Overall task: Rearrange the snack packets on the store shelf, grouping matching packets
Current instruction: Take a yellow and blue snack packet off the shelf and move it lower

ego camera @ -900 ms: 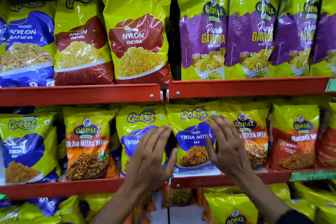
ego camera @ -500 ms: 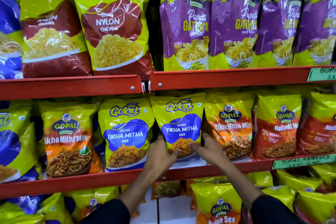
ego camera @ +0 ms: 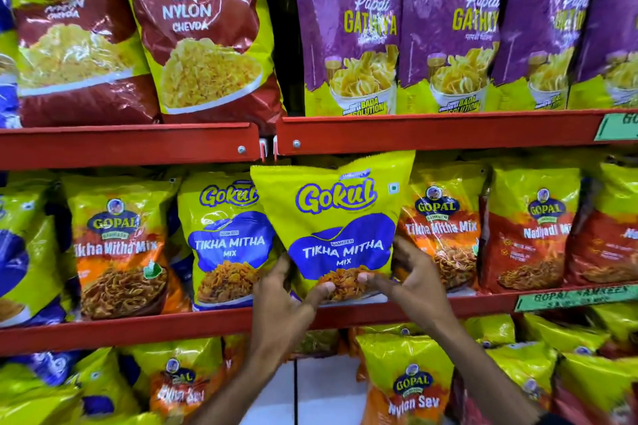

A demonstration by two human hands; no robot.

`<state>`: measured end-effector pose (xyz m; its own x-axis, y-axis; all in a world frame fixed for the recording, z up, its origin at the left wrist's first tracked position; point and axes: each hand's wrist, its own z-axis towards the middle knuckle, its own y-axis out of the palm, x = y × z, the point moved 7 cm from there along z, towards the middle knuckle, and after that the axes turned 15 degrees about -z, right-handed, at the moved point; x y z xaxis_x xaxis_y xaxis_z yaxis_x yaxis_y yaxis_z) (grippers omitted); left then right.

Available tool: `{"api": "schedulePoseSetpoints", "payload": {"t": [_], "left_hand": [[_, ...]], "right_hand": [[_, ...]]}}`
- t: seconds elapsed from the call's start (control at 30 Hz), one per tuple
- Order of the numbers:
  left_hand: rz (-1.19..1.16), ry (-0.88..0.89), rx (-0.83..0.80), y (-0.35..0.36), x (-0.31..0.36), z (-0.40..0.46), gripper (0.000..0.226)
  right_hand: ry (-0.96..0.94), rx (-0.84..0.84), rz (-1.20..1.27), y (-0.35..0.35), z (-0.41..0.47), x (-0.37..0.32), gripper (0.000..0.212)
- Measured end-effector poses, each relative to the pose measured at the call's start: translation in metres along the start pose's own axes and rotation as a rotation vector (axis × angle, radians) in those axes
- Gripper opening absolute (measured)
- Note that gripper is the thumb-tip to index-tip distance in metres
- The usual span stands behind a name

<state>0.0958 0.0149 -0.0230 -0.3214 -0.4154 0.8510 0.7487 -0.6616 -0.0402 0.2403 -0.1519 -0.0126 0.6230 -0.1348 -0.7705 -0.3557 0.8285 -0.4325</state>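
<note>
A yellow and blue Gokul Tikha Mitha Mix packet (ego camera: 340,217) is pulled forward off the middle red shelf (ego camera: 138,328), its top overlapping the shelf edge above. My left hand (ego camera: 279,300) grips its lower left corner and my right hand (ego camera: 411,283) grips its lower right corner, thumbs on the front. A matching Gokul Tikha Mitha Mix packet (ego camera: 224,241) stands just to its left. Orange Gopal Tikha Mitha Mix packets stand on both sides: one at the left (ego camera: 117,245) and one at the right (ego camera: 445,228).
The upper shelf (ego camera: 431,129) holds Nylon Chevda packets (ego camera: 200,38) at left and purple Papdi Gathiya packets (ego camera: 348,31) at right. Gopal Nadiyadi Mix packets (ego camera: 531,228) fill the middle shelf's right end. Gopal Nylon Sev packets (ego camera: 407,386) crowd the lower shelf.
Both hands went from open in front of the packets to gripping the Gokul Tikha Mitha Mix packet's bottom corners, and it has come forward and up off the shelf. The camera has moved closer.
</note>
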Motion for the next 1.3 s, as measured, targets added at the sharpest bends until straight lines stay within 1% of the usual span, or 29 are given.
{"api": "schedulePoseSetpoints", "payload": {"t": [0.07, 0.17, 0.23, 0.33, 0.47, 0.57, 0.67, 0.77, 0.83, 0.9, 0.97, 1.03, 1.1, 1.17, 1.23, 1.3], "left_hand": [[-0.046, -0.020, -0.009, -0.011, 0.008, -0.013, 0.057], [-0.114, -0.107, -0.042, -0.024, 0.001, -0.033, 0.056], [-0.153, -0.173, -0.048, -0.032, -0.011, -0.047, 0.056], [-0.180, -0.254, -0.079, -0.040, -0.028, -0.068, 0.053], [-0.177, -0.377, -0.107, -0.056, -0.055, -0.094, 0.058], [-0.141, -0.474, -0.114, -0.067, -0.080, -0.121, 0.061], [-0.111, -0.593, -0.132, -0.077, -0.116, -0.152, 0.064], [-0.127, -0.722, -0.160, -0.079, -0.153, -0.185, 0.053], [-0.146, -0.792, -0.168, -0.077, -0.175, -0.199, 0.048], [-0.109, -0.841, -0.199, -0.074, -0.201, -0.205, 0.044], [-0.004, -0.903, -0.192, -0.076, -0.231, -0.204, 0.032], [0.068, -0.958, -0.158, -0.078, -0.254, -0.199, 0.025], [0.092, -0.982, -0.135, -0.074, -0.271, -0.188, 0.018], [0.148, -0.942, -0.194, -0.067, -0.278, -0.174, 0.011], [0.140, -0.930, -0.176, -0.067, -0.291, -0.165, 0.027], [0.103, -0.908, -0.233, -0.066, -0.294, -0.169, 0.031]], "right_hand": [[-0.006, -0.003, 0.034, -0.003, -0.014, -0.008, 0.054], [0.016, -0.049, 0.038, 0.007, -0.035, -0.008, 0.058], [0.058, -0.086, 0.063, 0.017, -0.048, 0.001, 0.059], [0.133, -0.127, 0.076, 0.036, -0.068, 0.017, 0.055], [0.216, -0.200, 0.094, 0.060, -0.097, 0.039, 0.057], [0.295, -0.286, 0.123, 0.082, -0.123, 0.061, 0.052], [0.411, -0.359, 0.116, 0.111, -0.158, 0.092, 0.061], [0.557, -0.439, 0.119, 0.140, -0.195, 0.128, 0.067], [0.633, -0.473, 0.104, 0.156, -0.212, 0.151, 0.061], [0.651, -0.505, 0.050, 0.170, -0.213, 0.167, 0.051], [0.644, -0.540, -0.012, 0.186, -0.205, 0.178, 0.037], [0.662, -0.551, -0.050, 0.201, -0.192, 0.190, 0.027], [0.707, -0.546, -0.073, 0.214, -0.178, 0.204, 0.023], [0.742, -0.548, -0.064, 0.229, -0.170, 0.227, 0.025], [0.778, -0.551, -0.086, 0.243, -0.167, 0.252, 0.031], [0.802, -0.524, -0.128, 0.244, -0.163, 0.255, 0.021]]}}
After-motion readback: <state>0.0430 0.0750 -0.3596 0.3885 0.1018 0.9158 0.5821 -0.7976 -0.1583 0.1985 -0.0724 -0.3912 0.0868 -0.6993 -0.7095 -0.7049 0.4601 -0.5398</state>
